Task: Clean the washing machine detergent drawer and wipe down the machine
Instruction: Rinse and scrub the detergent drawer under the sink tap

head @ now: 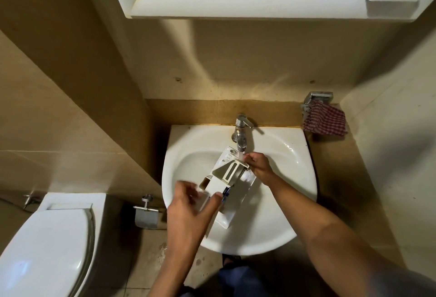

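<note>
A white sink (304, 178) fills the middle of the frame, set against a tan wall; a chrome tap (241, 131) stands at its far rim and overhangs the basin, its water stream (241, 155) running; a white mirror cabinet (247, 4) spans the top of the frame; a red checked cloth (324, 119) hangs from a metal holder (318, 97) at the upper right of the sink; a white toilet (47, 244) with its lid down sits at the lower left, with a metal paper holder (146, 214) between it and the sink; there is one of each, one detergent drawer (226, 178) and two hands. The drawer is held over the basin, running from lower left to upper right, its far end under the stream; the left hand (188, 209) covers its near end and the spout crosses its far corner. The drawer is white plastic, long and boxy, with a slotted sloping piece on top, open compartments beneath and a small blue tab (225, 191) at one side. The left hand's thumb lies along the drawer beside the tab, its fingers blurred and curled at the other side; the right hand (258, 164) has its fingers curled tight on the far edge, beside the water.
</note>
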The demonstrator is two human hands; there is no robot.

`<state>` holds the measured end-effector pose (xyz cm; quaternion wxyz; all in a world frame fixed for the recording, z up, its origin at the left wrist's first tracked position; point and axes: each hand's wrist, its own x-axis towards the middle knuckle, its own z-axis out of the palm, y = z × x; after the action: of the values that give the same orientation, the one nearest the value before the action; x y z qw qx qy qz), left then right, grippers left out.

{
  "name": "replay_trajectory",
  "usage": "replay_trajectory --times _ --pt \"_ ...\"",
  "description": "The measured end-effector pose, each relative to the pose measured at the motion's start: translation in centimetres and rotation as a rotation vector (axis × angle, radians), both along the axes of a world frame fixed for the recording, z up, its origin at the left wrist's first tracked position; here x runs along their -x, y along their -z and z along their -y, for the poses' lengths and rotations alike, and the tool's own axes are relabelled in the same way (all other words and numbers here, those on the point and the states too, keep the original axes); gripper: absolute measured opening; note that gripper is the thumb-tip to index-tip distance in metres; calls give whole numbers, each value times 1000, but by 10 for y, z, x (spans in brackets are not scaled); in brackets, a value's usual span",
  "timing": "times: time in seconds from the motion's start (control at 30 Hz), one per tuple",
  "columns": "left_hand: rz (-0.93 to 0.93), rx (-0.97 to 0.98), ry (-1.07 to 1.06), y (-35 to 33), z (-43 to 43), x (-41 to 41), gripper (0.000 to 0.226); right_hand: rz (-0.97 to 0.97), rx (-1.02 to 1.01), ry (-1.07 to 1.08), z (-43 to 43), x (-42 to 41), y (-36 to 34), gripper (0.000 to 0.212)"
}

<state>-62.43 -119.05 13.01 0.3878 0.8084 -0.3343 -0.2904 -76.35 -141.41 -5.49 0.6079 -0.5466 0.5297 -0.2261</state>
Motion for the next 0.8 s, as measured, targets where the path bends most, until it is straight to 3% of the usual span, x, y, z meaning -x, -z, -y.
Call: replay_trajectory --times 0.07,0.17,0.27,0.4,0.53,0.67,0.8 --pt "165 -68 164 13 11 -12 76 -13 10 -11 0 1 -3 10" --pt "-18 -211 317 24 29 -20 102 -20 -4 -15 2 0 -10 15" --pt "-14 -269 408 30 38 -18 92 -81 -19 -14 8 -3 -18 22" --pt "138 -270 409 33 34 -10 78 -22 -158 -22 13 2 -25 7" --pt "237 -269 408 32 36 -4 63 99 -362 29 10 8 -21 17" --pt "345 -295 410 28 44 3 56 185 -426 59 3 7 -16 21" --pt "401 -300 399 21 47 13 55 133 -382 76 -4 -10 -21 19"
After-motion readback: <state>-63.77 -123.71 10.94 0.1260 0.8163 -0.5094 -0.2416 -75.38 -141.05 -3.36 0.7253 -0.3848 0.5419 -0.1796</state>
